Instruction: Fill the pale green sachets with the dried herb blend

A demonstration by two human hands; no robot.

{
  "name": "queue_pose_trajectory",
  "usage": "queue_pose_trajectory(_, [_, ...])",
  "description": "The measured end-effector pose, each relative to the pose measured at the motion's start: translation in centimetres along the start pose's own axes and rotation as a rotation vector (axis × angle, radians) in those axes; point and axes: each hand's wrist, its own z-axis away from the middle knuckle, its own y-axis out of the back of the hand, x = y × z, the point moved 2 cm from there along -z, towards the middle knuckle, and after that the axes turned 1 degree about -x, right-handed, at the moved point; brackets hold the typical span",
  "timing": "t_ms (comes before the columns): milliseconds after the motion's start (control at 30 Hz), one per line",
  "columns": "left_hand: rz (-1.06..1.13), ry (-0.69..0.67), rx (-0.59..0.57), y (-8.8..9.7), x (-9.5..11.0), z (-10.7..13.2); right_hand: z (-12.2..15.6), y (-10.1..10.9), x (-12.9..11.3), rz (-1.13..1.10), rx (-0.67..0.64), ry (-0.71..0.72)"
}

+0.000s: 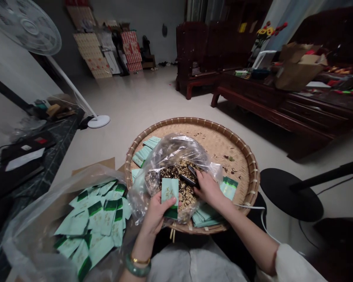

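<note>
My left hand (pixel 155 214) is shut on a pale green paper packet (pixel 170 196), which stands upright with its dark green end down. My right hand (pixel 208 188) grips a small black scoop (pixel 189 176) over loose dried tea (pixel 180 188), apparently mixed with pale flowers. The tea lies in an open clear plastic bag (pixel 176 152). That bag rests on a round woven bamboo tray (pixel 225 143). More green packets lie on the tray, including a stack (pixel 206 216) below my right hand. Several others (pixel 94 219) fill a clear bag at lower left.
A black-topped counter (pixel 44 149) with cables and papers runs along the left. A white standing fan (pixel 98 121) is beyond the tray. A round black stand base (pixel 291 194) sits to the right. Dark wooden furniture (pixel 270 94) holds a cardboard box (pixel 300 66).
</note>
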Motion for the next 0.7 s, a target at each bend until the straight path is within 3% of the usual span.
queue_pose_trajectory(233, [-0.033,-0.058,0.088,0.5,-0.1,0.0,0.2,3.2,1.9,-0.521,-0.037,0.005])
queue_pose_trajectory(400, [-0.072,-0.084,0.093,0.3,-0.1,-0.1,1.5,5.1,1.4,-0.88,-0.272,-0.018])
queue_pose_trajectory(500, [-0.107,-0.08,0.072,0.0,-0.2,0.0,1.8,5.8,0.1,-0.905,-0.401,0.035])
queue_pose_trajectory(700, [-0.193,-0.029,-0.022,-0.5,-0.1,0.3,0.9,6.7,-2.2,-0.759,-0.403,0.133])
